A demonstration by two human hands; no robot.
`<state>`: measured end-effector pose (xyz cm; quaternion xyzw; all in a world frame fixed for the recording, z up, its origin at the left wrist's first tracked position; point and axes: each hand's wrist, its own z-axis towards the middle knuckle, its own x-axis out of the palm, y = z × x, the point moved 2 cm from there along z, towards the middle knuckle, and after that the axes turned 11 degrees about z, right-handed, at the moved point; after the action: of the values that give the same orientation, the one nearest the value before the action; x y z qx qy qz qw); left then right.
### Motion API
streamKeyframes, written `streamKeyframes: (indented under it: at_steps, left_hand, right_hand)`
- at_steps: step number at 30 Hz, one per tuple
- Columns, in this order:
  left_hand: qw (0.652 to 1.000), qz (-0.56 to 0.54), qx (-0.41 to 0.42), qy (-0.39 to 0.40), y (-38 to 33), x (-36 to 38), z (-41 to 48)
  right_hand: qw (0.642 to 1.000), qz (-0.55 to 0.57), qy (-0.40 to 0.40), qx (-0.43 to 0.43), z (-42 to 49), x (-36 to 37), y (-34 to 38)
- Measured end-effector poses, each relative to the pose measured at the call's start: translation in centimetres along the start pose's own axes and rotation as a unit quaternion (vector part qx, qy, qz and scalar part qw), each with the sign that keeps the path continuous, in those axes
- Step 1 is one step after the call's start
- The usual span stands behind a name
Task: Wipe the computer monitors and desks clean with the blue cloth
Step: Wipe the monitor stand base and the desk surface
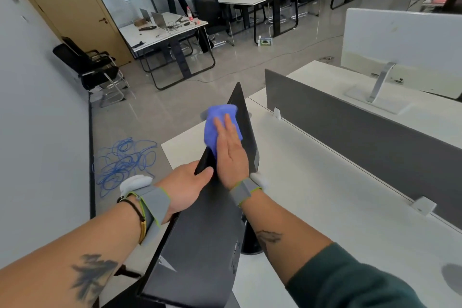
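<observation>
Steadying the monitor (207, 232) with my left grip (187, 182), thumb hooked over its top edge, should stop the panel rocking under the wipe. My right grip (231, 155) lies flat, fingers straight and together, pressing the cloth (220, 117) against the panel's right-facing side near its far end. The monitor stands on the bench (312, 182), long axis running away from me, far corner pointing at the floor beyond.

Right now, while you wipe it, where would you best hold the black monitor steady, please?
Probably the black monitor by its thin top edge, from the left; the left hand pinches there, countering the right hand pressing the blue cloth.
</observation>
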<state>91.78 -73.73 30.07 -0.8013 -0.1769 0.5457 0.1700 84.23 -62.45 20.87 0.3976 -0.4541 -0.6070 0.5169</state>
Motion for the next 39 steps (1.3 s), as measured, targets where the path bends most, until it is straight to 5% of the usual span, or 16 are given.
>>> streamKeyframes:
  at_steps: [3,5,10,14,22,27,30,34,39]
  left_hand:
    - [1.0,-0.004,0.005,0.014,0.1,-0.1,-0.1]
    - [1.0,0.005,0.007,0.016,0.3,-0.1,0.1]
    - [1.0,-0.001,0.0,0.012,0.7,-0.2,0.6]
    - [1.0,0.015,0.003,0.013,0.8,0.0,0.7]
    - [0.999,0.035,0.006,0.01,0.5,0.0,0.5]
    - [0.999,0.037,0.01,0.001,0.3,0.4,0.8]
    - [0.999,0.043,0.015,-0.003,-0.2,0.9,0.6]
    - [0.999,0.034,0.011,-0.012,-0.5,0.8,0.4]
    - [1.0,0.019,0.014,-0.003,-0.8,0.9,-0.2]
  right_hand:
    - [0.984,0.037,-0.079,0.156,2.7,-1.7,-3.6]
    - [0.983,0.049,-0.06,0.167,5.8,-2.5,-3.9]
    - [0.999,0.025,-0.012,0.015,4.9,-0.9,0.1]
    - [0.996,-0.039,-0.082,-0.019,1.5,-1.4,-0.5]
    - [0.972,0.091,-0.059,0.208,10.7,-3.7,-8.6]
    - [0.924,-0.187,0.03,0.333,1.7,-5.8,-13.2]
    - [0.904,-0.303,0.086,0.29,-4.8,-5.7,-12.5]
    - [0.944,-0.284,0.094,0.139,-12.4,-3.9,-11.4]
    - [0.93,-0.331,0.069,0.143,-14.4,-3.5,-11.3]
